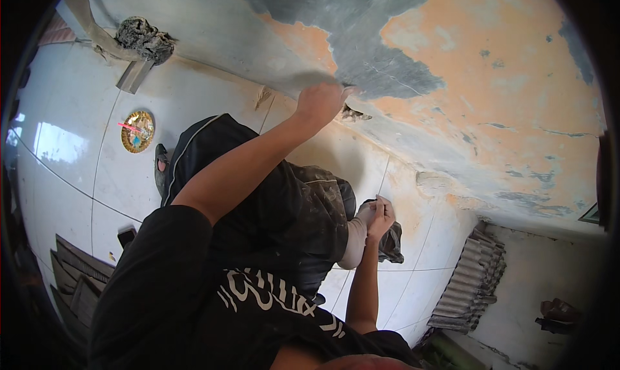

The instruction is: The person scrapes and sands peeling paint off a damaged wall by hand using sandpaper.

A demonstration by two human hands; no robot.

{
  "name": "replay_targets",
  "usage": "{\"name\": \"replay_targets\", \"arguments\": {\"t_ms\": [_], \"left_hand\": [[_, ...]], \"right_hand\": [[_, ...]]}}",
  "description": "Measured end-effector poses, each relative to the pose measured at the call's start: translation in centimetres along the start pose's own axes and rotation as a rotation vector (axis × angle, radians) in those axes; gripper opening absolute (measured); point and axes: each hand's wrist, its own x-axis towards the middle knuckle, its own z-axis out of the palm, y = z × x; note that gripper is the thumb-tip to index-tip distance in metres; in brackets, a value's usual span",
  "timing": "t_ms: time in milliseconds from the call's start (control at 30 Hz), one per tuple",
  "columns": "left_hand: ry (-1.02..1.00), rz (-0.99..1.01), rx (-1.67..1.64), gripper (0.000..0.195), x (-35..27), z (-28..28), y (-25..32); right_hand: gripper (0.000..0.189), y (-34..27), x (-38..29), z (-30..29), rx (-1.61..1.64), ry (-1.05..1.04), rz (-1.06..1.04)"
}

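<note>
My left hand (320, 103) is at the wall (411, 74), its fingers curled against the peeling orange and grey surface. Whether it pinches something small is hidden. Just below those fingers, a rough hole (354, 114) breaks the wall near the floor. My right hand (381, 218) is low beside my bare foot (354, 241), fingers bent close together; any small thing between them cannot be made out. A crumpled black plastic bag (391, 244), partly hidden by the wrist, lies beside it on the white tiled floor (416, 282).
A gold-coloured dish (137, 131) with a pink stick stands on the tiles at left. Behind it are a dark rough lump (145, 39) and a metal channel (134, 76). Corrugated sheets (470, 280) lean at right; dark panels (80, 282) lie lower left, near a phone-like object (127, 236).
</note>
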Motion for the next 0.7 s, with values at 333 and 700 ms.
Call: {"name": "replay_targets", "arguments": {"t_ms": [333, 700], "left_hand": [[-0.015, 0.042, 0.028, 0.047, 0.5, 2.2, -2.0], [-0.018, 0.021, -0.021, 0.047, 0.9, 1.8, 0.0]], "right_hand": [[0.019, -0.1, 0.4, 0.1, -0.06, -0.032, -0.029], [0.019, 0.6, 0.7, -0.8, -0.046, -0.032, -0.018]]}}
